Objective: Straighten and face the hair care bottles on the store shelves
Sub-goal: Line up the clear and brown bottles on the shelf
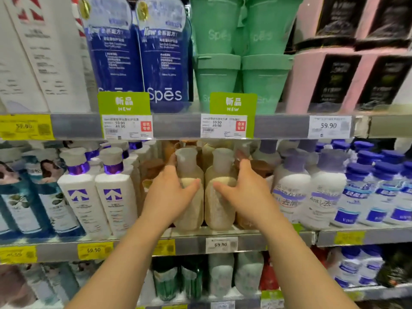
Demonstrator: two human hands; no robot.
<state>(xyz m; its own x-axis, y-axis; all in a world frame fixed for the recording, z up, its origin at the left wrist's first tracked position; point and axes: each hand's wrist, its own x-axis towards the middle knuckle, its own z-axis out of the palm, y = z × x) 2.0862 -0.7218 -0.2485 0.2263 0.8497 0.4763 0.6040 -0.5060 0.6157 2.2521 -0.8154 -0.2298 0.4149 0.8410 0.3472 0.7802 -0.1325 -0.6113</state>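
Note:
Two beige frosted bottles stand side by side at the front of the middle shelf (pixel 245 241). My left hand (pixel 170 195) wraps the left beige bottle (pixel 189 210), thumb across its front. The right beige bottle (pixel 219 210) is gripped the same way by my right hand (pixel 247 192). Both bottles are upright and nearly touch each other. Brown bottles behind them are mostly hidden.
White bottles with purple collars (pixel 98 197) stand to the left, white anti-dandruff bottles (pixel 312 192) and blue-capped ones (pixel 379 192) to the right. The upper shelf holds blue Spes packs (pixel 142 52), green tubs (pixel 240 52) and pink boxes (pixel 347 74). More bottles fill the lower shelf.

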